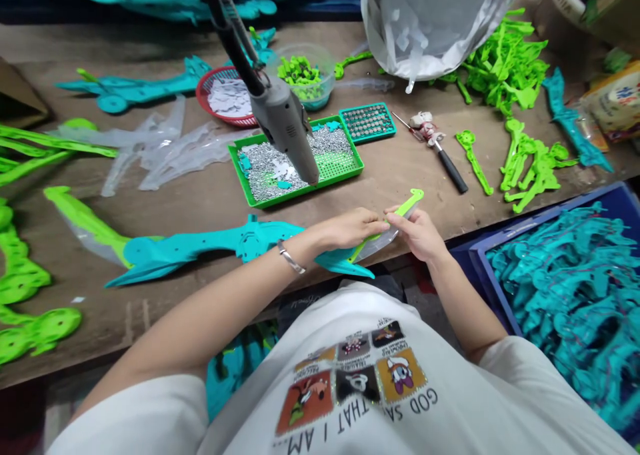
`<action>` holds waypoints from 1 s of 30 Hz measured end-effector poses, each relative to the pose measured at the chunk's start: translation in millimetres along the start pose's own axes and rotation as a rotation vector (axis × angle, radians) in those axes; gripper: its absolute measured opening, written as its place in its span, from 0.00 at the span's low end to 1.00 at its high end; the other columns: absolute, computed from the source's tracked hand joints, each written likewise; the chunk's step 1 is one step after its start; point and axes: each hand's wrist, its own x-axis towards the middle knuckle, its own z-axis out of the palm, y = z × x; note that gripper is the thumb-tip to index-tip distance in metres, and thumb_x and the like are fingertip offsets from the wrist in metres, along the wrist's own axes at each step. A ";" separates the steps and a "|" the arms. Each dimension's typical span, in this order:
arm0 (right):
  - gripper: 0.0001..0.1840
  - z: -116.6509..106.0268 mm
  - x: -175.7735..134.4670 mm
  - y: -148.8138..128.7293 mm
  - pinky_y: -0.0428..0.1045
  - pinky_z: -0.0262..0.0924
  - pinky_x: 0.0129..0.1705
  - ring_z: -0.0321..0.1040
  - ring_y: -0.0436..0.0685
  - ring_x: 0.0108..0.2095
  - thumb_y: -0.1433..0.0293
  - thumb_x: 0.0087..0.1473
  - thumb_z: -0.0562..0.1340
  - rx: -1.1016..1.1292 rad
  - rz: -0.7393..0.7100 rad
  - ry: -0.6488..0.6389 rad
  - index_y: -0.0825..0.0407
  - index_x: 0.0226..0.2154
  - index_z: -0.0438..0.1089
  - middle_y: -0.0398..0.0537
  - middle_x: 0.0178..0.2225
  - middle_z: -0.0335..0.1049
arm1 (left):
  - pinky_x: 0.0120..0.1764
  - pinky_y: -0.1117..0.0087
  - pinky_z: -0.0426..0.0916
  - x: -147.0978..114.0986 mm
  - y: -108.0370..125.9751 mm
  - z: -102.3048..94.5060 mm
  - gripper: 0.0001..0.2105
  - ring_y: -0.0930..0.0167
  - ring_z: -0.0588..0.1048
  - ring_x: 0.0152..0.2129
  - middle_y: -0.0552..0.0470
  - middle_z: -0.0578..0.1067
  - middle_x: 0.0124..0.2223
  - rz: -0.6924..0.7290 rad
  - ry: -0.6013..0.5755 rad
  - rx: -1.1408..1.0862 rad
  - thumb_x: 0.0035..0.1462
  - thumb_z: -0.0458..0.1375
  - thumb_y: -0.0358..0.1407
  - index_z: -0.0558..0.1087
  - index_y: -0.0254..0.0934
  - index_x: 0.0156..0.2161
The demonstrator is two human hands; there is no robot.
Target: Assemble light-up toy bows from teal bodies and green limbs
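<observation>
A long teal plastic toy bow body (200, 242) lies along the table's front edge, with a lime-green limb (85, 218) and a clear plastic piece (93, 242) at its left end. At its right end, a second lime-green limb (411, 200) runs between my hands, with a clear plastic strip (380, 243) along it. My left hand (350, 228), bracelet at the wrist, lies over the body's right end, fingers closed at the limb. My right hand (420, 234) pinches the limb and strip from the other side. The fingertips partly hide the joint.
A hanging grey electric screwdriver (287, 125) comes down over a green tray (247, 192) of screws. Behind are a red basket (203, 95), a clear bowl (327, 75) and a teal bit tray (367, 122). A black-handled tool (450, 168) lies right. A blue crate (480, 255) holds teal parts.
</observation>
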 end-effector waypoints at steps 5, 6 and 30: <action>0.22 -4.1 3.1 14.8 0.48 0.67 0.38 0.72 0.51 0.30 0.59 0.34 0.81 -0.028 -0.072 0.079 0.50 0.32 0.78 0.40 0.29 0.78 | 0.41 0.68 0.66 9.8 -4.8 22.5 0.19 0.66 0.76 0.37 0.47 0.80 0.42 -0.079 0.119 0.001 0.67 0.50 0.46 0.77 0.34 0.44; 0.22 -4.6 4.3 17.2 0.48 0.67 0.38 0.72 0.51 0.30 0.60 0.34 0.81 -0.030 -0.079 0.089 0.50 0.31 0.78 0.40 0.29 0.78 | 0.41 0.68 0.66 10.0 -4.9 25.6 0.19 0.64 0.77 0.39 0.46 0.81 0.44 -0.096 0.140 0.032 0.68 0.50 0.45 0.78 0.35 0.46; 0.17 -55.4 -12.4 7.0 0.52 0.73 0.41 0.76 0.55 0.36 0.61 0.41 0.80 -0.211 -0.231 -0.102 0.45 0.34 0.79 0.43 0.35 0.77 | 0.67 0.39 0.52 -179.5 -35.2 36.8 0.29 0.52 0.60 0.68 0.53 0.66 0.69 -0.336 0.525 0.695 0.72 0.49 0.47 0.48 0.58 0.74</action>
